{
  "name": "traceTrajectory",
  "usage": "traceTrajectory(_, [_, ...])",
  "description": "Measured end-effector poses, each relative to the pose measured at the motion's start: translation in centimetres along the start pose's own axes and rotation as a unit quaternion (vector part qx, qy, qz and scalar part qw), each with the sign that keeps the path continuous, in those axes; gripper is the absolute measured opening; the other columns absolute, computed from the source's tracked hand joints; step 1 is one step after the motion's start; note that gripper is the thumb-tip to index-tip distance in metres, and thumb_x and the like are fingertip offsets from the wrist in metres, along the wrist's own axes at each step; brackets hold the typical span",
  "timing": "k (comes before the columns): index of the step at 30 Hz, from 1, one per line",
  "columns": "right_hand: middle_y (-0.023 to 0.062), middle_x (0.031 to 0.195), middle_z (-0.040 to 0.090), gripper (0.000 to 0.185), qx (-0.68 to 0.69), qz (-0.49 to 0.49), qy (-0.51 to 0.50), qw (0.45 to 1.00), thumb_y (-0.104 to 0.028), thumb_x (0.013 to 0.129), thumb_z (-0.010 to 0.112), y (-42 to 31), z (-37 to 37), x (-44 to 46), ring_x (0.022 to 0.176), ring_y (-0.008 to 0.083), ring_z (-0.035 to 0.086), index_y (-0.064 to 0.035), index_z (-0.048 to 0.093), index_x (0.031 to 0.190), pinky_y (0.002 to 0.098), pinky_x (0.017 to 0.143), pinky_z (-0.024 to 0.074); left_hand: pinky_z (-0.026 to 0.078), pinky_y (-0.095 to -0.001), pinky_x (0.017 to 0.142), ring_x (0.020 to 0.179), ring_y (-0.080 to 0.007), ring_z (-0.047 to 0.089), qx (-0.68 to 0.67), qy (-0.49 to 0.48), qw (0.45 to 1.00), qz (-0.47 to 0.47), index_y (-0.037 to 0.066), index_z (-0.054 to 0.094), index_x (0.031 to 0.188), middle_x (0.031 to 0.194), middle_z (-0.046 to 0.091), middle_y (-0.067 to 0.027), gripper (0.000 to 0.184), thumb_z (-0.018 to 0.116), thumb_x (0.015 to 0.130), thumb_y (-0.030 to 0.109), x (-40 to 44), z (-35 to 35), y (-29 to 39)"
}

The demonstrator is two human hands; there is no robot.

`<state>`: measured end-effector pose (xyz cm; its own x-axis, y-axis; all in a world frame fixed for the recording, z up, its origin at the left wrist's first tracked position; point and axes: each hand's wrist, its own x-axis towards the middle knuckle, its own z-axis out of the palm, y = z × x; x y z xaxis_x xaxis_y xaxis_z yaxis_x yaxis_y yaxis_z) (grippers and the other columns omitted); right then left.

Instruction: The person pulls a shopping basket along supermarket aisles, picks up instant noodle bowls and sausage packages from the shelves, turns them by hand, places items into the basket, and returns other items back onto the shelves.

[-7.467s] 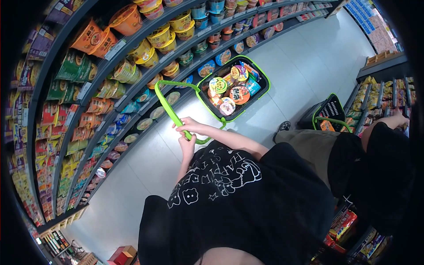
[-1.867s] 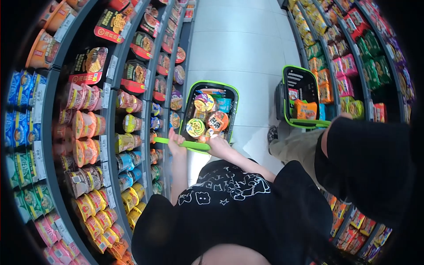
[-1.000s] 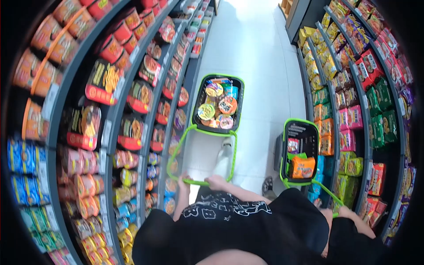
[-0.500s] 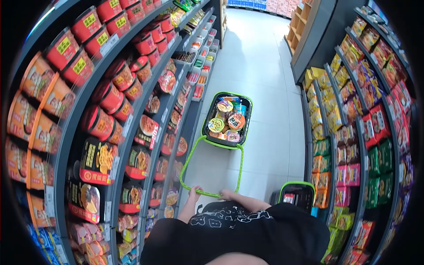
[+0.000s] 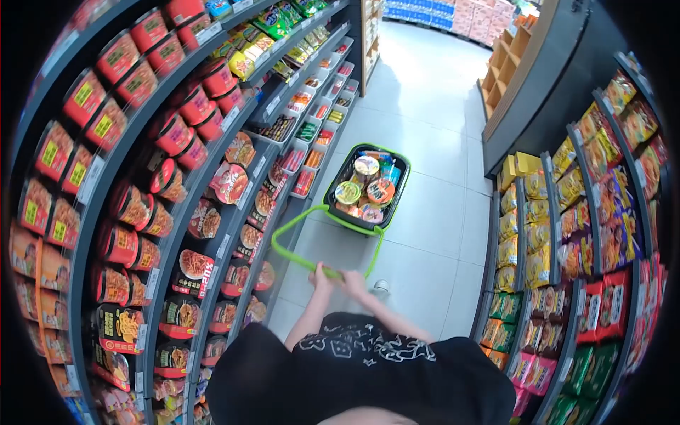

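Note:
A black shopping basket with a green rim [image 5: 352,226] stands on the floor in front of me, slightly right of centre. Several round instant noodle cups [image 5: 381,190] and a blue pack [image 5: 390,173] lie inside it. Its long green handle [image 5: 290,258] slants back towards my body. Fingers of my left hand [image 5: 321,277] are closed around the near bar of this handle. Close beside it, my right hand [image 5: 352,283] grips the same bar. Both arms reach forward from the black printed shirt.
Tall shelves of red noodle tubs [image 5: 120,244] line the left side, with small white bins [image 5: 296,161] farther along. Bagged noodles [image 5: 538,258] fill the right shelves. Light floor tiles [image 5: 432,127] run ahead between them. A shoe [image 5: 382,286] shows below my right forearm.
My hands have moved upward in the view with the handle and closer together. The handle now tilts more to the left. A second basket at the lower right has left the view.

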<state>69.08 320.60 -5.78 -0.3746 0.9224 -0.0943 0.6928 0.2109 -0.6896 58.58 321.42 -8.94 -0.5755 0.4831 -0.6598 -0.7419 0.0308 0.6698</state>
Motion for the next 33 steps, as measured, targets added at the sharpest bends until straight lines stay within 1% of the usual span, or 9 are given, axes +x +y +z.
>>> traceTrajectory(5, [0.0136,0.068,0.058,0.024,0.033,-0.033,0.008,0.999,-0.027,0.071,0.055,2.6,-9.3,10.6,0.066,0.0309,0.056,-0.009,0.057,0.086,0.0404,0.059,0.0441,0.04,-0.0296,0.043,0.046,-0.0172,0.046,-0.038,0.02,0.999,0.016,0.004,0.043,0.064,0.055,0.046,-0.0064,0.015,0.056,0.069,0.009,1.1,15.2,0.8])
traceTrajectory(16, [0.0076,0.065,0.06,0.027,0.312,-0.129,-0.422,0.841,-0.019,0.078,0.051,9.4,-18.6,28.2,0.067,0.0126,0.058,0.0,0.047,0.096,0.0272,0.062,0.0451,0.033,-0.0259,0.04,0.041,-0.0118,0.04,-0.084,0.093,0.992,0.003,0.006,0.045,0.063,0.051,0.041,-0.0021,0.017,0.059,0.068,0.013,6.2,28.1,-0.3])
traceTrajectory(19, [0.0074,0.076,0.06,0.031,0.311,0.014,-0.52,0.795,-0.025,0.081,0.048,14.0,-21.2,32.0,0.072,0.0134,0.057,0.0008,0.048,0.099,0.0256,0.067,0.0442,0.03,-0.0233,0.038,0.04,-0.0098,0.038,-0.039,0.105,0.992,0.065,0.006,0.045,0.062,0.05,0.04,-0.0003,0.017,0.059,0.069,0.012,5.6,32.4,-0.2])
traceTrajectory(22, [0.01,0.084,0.059,0.031,0.257,0.161,-0.411,0.86,-0.024,0.082,0.046,25.1,-20.6,36.2,0.076,0.0138,0.056,0.0,0.048,0.101,0.0225,0.063,0.0444,0.027,-0.0214,0.036,0.038,-0.0079,0.037,-0.014,0.138,0.984,0.109,0.006,0.046,0.06,0.049,0.039,0.0009,0.017,0.059,0.07,0.012,5.9,35.1,-0.5])
traceTrajectory(25, [0.0127,0.074,0.058,0.023,0.121,0.345,-0.218,0.905,-0.009,0.077,0.042,42.3,-21.3,38.9,0.054,0.0162,0.055,0.0026,0.048,0.096,0.0265,0.042,0.0433,0.024,-0.0205,0.034,0.037,-0.0063,0.035,-0.005,0.228,0.968,0.109,0.007,0.048,0.061,0.047,0.039,0.0017,0.017,0.061,0.069,0.013,5.5,35.7,-0.9])
traceTrajectory(26, [0.0163,0.075,0.058,0.021,0.015,0.393,-0.234,0.889,-0.005,0.077,0.039,41.8,-25.7,39.8,0.058,0.0219,0.058,0.0038,0.049,0.093,0.029,0.042,0.0447,0.023,-0.0202,0.033,0.036,-0.0056,0.034,-0.012,0.288,0.954,0.081,0.007,0.049,0.061,0.046,0.038,0.0019,0.017,0.063,0.068,0.013,5.2,35.6,-1.2])
traceTrajectory(28, [0.0185,0.089,0.056,0.024,0.211,0.613,-0.069,0.758,-0.01,0.075,0.043,43.1,-30.5,42.6,0.071,0.0284,0.059,0.0011,0.05,0.095,0.0377,0.059,0.0469,0.022,-0.0197,0.032,0.035,-0.0053,0.033,-0.026,0.333,0.939,0.083,0.008,0.05,0.062,0.046,0.039,0.0019,0.017,0.065,0.067,0.015,4.7,35.4,-2.0])
traceTrajectory(30, [0.0151,0.082,0.059,0.025,0.159,0.555,-0.22,0.786,-0.01,0.077,0.039,48.6,-33.2,46.3,0.067,0.0249,0.059,0.001,0.045,0.098,0.0361,0.054,0.0465,0.022,-0.0191,0.032,0.035,-0.0051,0.033,-0.048,0.381,0.919,0.087,0.008,0.051,0.063,0.046,0.039,0.0018,0.018,0.067,0.066,0.016,4.1,35.9,-2.8])
traceTrajectory(33, [0.0134,0.077,0.06,0.022,0.051,0.472,-0.256,0.842,-0.01,0.077,0.039,49.8,-35.9,54.2,0.063,0.0217,0.059,0.0008,0.047,0.095,0.0331,0.052,0.0461,0.023,-0.018,0.032,0.035,-0.005,0.033,-0.006,0.478,0.873,0.094,0.007,0.052,0.061,0.045,0.04,0.0015,0.021,0.069,0.065,0.018,3.2,37.9,-3.3])
